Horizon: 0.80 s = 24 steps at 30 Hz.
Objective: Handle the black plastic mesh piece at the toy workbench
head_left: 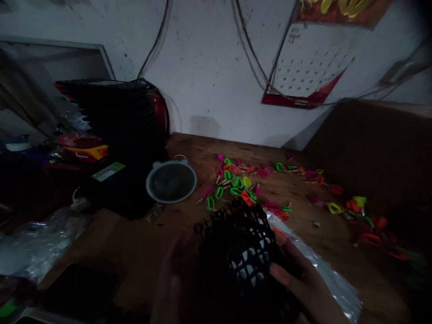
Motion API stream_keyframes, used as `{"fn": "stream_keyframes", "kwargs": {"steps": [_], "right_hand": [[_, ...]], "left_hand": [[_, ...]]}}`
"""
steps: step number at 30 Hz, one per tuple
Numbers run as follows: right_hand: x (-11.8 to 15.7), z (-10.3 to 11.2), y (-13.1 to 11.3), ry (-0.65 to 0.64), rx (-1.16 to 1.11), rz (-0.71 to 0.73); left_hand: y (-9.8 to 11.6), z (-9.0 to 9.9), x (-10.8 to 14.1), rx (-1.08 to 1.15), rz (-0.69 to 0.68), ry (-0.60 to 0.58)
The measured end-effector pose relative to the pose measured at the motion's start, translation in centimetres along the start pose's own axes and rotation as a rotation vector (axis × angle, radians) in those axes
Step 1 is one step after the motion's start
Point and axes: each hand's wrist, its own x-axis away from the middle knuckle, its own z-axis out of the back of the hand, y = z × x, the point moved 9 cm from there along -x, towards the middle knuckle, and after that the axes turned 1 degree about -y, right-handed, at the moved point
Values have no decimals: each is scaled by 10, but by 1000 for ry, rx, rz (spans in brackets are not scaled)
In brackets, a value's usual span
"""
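Note:
A black plastic lattice piece (236,252), maybe a mesh tray or a stack of them, is tilted up in front of me, its lower part lost in shadow. My right hand (303,279) grips its right side, thumb and fingers against the openwork. Along the left side is my left hand (172,279), dim and blurred, seemingly holding that edge. Just beyond the lattice lie several bright toy wristbands (234,180) in green, pink, orange and yellow. A clear plastic bag (324,270) lies flat under my right hand.
A round grey fan (171,181) rests on the wooden table (189,148). Left of it rises a tall stack of black trays (118,112). More wristbands (364,220) are scattered at the right. Crumpled plastic (37,247) lies at the left; a calendar (303,63) hangs on the wall.

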Motion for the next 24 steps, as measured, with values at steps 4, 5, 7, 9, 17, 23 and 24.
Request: {"fn": "stream_keyframes", "kwargs": {"steps": [4, 5, 7, 9, 17, 23, 24], "right_hand": [[-25, 15, 5, -43, 462, 111], [-29, 15, 7, -33, 540, 147], [-32, 10, 13, -39, 585, 179], [-32, 2, 23, -94, 532, 144], [5, 34, 30, 379, 208, 227], [36, 19, 99, 513, -81, 103], [38, 10, 98, 487, -71, 139]], "left_hand": [[11, -6, -6, 29, 21, 14], [9, -10, -6, -5, 26, -4], [3, -24, -7, -73, 1, -72], [-3, -41, -10, -90, -66, -149], [-23, -77, -44, -218, -58, -391], [-40, -47, -51, -258, -125, -232], [-39, -45, -49, -235, -156, -217]]}}
